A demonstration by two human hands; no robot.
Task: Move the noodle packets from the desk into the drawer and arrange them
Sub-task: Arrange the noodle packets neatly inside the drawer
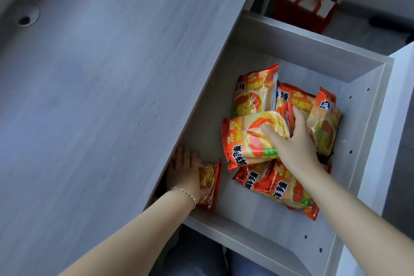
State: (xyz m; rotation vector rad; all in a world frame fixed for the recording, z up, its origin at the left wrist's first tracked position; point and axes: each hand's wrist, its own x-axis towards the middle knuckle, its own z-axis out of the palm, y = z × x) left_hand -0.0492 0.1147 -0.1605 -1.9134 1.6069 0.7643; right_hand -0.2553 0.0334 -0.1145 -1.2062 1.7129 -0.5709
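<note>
The grey wooden drawer (313, 47) is pulled out below the desk edge, with several orange noodle packets inside. My right hand (293, 143) grips one packet (246, 141), lifted over the pile in the drawer's middle. My left hand (186, 170), a bracelet on its wrist, holds another packet (211, 184) on edge against the drawer's left wall, partly tucked under the desk edge. More packets lie at the back (255, 92), at the right (324, 121) and at the front (282, 188), overlapping each other.
The grey desk top (100, 96) fills the left, with a round cable hole (28, 17) near its far corner. A red and white gift bag (307, 6) stands on the floor beyond the drawer. A white cabinet side (385, 141) borders the drawer's right.
</note>
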